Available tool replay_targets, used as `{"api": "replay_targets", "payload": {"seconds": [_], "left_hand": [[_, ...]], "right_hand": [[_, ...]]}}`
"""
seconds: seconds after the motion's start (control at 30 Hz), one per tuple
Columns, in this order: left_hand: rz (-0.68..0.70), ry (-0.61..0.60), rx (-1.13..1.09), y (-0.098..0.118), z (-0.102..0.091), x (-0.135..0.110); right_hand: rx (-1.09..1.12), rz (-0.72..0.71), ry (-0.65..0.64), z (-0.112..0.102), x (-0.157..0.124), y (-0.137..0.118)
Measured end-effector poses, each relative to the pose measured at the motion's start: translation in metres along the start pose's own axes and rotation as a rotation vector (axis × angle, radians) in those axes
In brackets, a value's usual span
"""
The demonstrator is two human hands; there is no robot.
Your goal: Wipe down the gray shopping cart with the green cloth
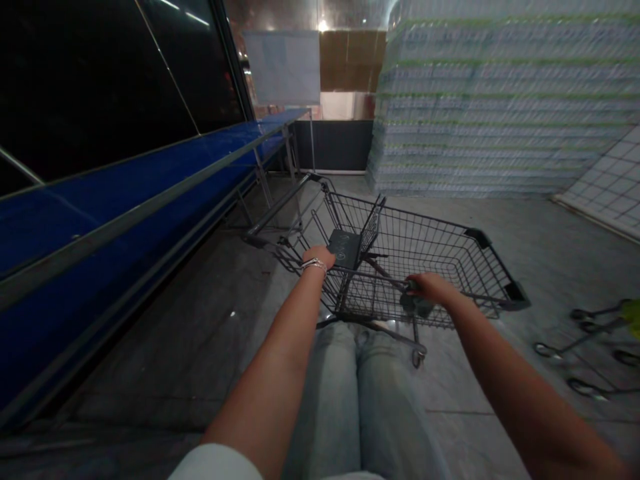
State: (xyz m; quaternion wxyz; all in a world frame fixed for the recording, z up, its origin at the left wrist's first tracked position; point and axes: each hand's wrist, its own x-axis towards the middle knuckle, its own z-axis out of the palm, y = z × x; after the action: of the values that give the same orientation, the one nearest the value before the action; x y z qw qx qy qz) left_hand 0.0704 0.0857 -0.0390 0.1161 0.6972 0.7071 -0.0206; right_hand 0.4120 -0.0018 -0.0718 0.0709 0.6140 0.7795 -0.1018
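A dark wire shopping cart (440,240) stands in front of me on a grey concrete floor, its basket holding nothing I can see. My left hand (319,256), with a bracelet at the wrist, is closed on the left end of the cart's handle, next to the folded child seat flap (345,248). My right hand (431,288) is wrapped round the right end of the handle. My legs in light jeans show below the cart.
A long blue counter with a metal rail (115,227) runs along the left under dark windows. A tall wall of shrink-wrapped bottle packs (495,100) rises at the back right. Wheels of another cart (590,340) show at the right edge. A tiled area (613,183) lies far right.
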Motion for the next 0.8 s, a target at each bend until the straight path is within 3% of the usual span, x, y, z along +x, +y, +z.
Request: {"api": "replay_targets", "payload": {"seconds": [0.13, 0.27, 0.37, 0.43, 0.5, 0.6, 0.8], "left_hand": [[-0.022, 0.032, -0.025, -0.001, 0.000, -0.002], [-0.045, 0.036, -0.035, 0.001, 0.002, -0.008], [-0.034, 0.041, -0.032, 0.001, 0.002, -0.014], [-0.027, 0.046, -0.030, 0.001, 0.002, -0.017], [-0.025, 0.060, -0.033, 0.001, 0.002, -0.018], [-0.020, 0.074, -0.039, 0.002, 0.003, -0.017], [-0.024, 0.069, -0.064, 0.004, 0.005, -0.016]], "right_hand": [[0.081, -0.128, 0.020, -0.009, 0.030, -0.058], [0.205, -0.262, 0.126, -0.016, 0.064, -0.135], [0.250, -0.215, 0.186, -0.021, 0.077, -0.188], [0.226, -0.148, 0.188, -0.022, 0.076, -0.205], [0.166, -0.097, 0.172, -0.021, 0.069, -0.205], [0.075, -0.028, 0.141, -0.015, 0.053, -0.178], [0.075, 0.108, 0.113, 0.003, 0.000, -0.064]]}}
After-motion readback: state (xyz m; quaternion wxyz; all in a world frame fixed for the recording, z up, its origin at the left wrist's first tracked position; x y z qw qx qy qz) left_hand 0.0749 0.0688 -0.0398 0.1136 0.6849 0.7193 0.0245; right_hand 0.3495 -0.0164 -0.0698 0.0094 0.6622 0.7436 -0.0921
